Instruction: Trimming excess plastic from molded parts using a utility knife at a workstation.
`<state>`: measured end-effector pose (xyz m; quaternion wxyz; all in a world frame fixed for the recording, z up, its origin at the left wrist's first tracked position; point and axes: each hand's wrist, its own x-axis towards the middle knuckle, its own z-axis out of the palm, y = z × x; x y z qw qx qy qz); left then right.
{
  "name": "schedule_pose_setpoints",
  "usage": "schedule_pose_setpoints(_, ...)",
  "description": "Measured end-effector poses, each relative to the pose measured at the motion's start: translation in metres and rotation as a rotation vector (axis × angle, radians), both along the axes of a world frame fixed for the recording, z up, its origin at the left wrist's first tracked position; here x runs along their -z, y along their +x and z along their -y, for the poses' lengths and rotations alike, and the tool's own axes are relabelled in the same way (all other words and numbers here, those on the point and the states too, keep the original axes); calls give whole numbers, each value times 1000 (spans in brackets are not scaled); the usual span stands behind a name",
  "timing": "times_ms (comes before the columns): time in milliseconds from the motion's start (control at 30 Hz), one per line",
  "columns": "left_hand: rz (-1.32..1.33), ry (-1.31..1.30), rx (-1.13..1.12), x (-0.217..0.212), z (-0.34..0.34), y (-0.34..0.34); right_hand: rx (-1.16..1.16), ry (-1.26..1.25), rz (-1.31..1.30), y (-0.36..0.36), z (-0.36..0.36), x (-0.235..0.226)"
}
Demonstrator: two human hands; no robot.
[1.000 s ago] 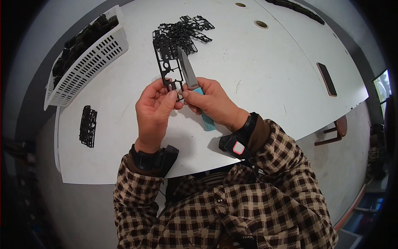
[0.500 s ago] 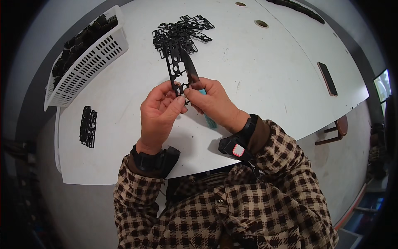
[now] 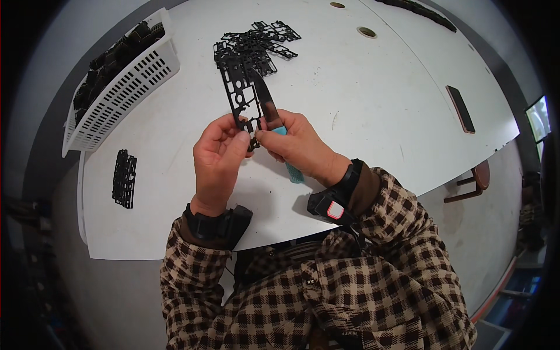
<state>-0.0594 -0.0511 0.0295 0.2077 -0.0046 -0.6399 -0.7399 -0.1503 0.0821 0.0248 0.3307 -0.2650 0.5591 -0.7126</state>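
Observation:
My left hand (image 3: 219, 154) pinches the near end of a black plastic frame (image 3: 238, 100), a long flat piece full of cut-out openings. In my right hand (image 3: 300, 143) is a knife (image 3: 266, 100) with a dark blade and a teal handle, the blade pointing away from me along the frame's right side. My right thumb lies close to the frame's near end; whether it touches is hard to tell. Beyond the hands lies a heap of similar black plastic frames (image 3: 256, 46), which the held one's far end overlaps in view.
A small stack of black frames (image 3: 124, 179) lies on the white table (image 3: 361, 116) at the left. Behind it stands a white slotted basket (image 3: 125, 87) full of black pieces. A phone (image 3: 461, 109) rests at the right; a brown stool (image 3: 475, 182) stands beyond the table edge.
The held frame has shifted slightly left and toward me, with my left hand moving left. The knife blade has turned a little, and more of its teal handle shows.

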Motion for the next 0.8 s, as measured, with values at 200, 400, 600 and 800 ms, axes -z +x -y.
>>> schedule_pose_setpoints(200,-112,3,-80,-1,-1,-3,-62,65,-9,-4,0,0)
schedule_pose_setpoints(400,-82,56,-83,-3,-1,-1,-99,65,-4,-3,0,2)
schedule_pose_setpoints(600,-84,71,-105,-6,-2,-2,-71,86,-56,-3,0,0)
schedule_pose_setpoints(800,-73,15,-156,-3,1,-2,-160,39,24,-3,-1,0)
